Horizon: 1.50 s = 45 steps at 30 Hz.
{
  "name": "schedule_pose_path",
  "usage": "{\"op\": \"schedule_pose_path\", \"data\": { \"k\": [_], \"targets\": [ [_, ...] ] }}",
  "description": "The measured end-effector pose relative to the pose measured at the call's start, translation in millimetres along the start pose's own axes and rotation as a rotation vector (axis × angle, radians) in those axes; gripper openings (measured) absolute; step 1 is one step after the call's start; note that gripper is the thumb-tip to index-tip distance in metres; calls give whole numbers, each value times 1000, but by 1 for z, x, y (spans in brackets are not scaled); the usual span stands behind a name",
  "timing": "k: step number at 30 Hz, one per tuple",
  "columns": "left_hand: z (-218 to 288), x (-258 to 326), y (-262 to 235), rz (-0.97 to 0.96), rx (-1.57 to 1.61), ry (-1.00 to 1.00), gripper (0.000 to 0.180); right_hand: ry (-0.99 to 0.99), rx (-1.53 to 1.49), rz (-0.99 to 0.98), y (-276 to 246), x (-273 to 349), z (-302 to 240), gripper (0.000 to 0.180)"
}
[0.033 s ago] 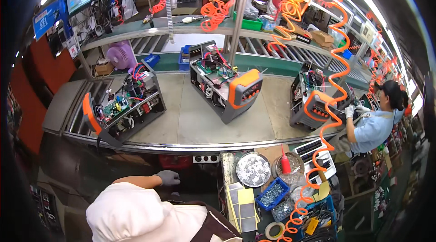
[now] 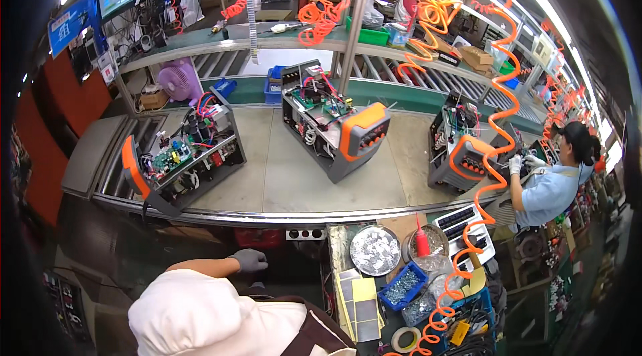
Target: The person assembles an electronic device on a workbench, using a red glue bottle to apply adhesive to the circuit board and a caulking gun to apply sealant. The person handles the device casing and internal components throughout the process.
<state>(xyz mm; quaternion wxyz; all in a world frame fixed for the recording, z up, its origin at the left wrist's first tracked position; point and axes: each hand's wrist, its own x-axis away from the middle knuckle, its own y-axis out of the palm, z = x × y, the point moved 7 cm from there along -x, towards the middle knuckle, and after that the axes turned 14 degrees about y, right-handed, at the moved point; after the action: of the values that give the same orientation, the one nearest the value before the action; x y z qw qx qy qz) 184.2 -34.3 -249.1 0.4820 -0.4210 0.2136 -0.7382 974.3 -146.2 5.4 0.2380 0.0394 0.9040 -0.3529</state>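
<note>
Seen from above, my white cap (image 2: 190,316) fills the bottom edge. My left hand (image 2: 249,260), in a grey glove, reaches forward below the edge of the conveyor table (image 2: 281,175), fingers curled, next to a red bin (image 2: 259,238). Whether it holds anything is hidden. My right hand is out of view. On the conveyor stand three opened machine units with orange front panels: the left unit (image 2: 180,155), the middle unit (image 2: 334,125) and the right unit (image 2: 461,149).
A co-worker (image 2: 552,185) in white gloves handles the right unit. To my right lie a round metal tray (image 2: 376,249), a red squeeze bottle (image 2: 422,239), a blue bin of screws (image 2: 403,286) and a tape roll (image 2: 404,339). Orange coiled hoses (image 2: 491,169) hang down.
</note>
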Motion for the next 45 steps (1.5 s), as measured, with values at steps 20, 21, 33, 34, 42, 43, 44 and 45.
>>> {"op": "schedule_pose_path", "data": {
  "k": [20,21,33,34,42,43,44,45],
  "targets": [
    [126,55,-278,284,2065,1042,86,-391,-291,-1309,-11,453,-245,26],
    [96,42,-271,327,2145,902,73,-396,-308,-1377,-17,482,-267,31],
    [-13,12,-264,755,2454,532,37,-682,-293,-1821,10,567,-238,42],
    [-14,9,-264,754,2454,521,37,-324,-233,-1942,23,581,-230,45],
    [-30,9,-272,836,2367,554,39,224,-817,-2221,-9,662,-327,51],
    [-29,12,-277,785,2325,637,40,232,-847,-2216,-10,662,-330,51],
    [-41,15,-277,831,2095,576,41,239,-877,-2212,-12,660,-334,51],
    [-57,18,-275,863,1868,512,42,246,-903,-2207,-14,657,-337,51]
  ]
}}
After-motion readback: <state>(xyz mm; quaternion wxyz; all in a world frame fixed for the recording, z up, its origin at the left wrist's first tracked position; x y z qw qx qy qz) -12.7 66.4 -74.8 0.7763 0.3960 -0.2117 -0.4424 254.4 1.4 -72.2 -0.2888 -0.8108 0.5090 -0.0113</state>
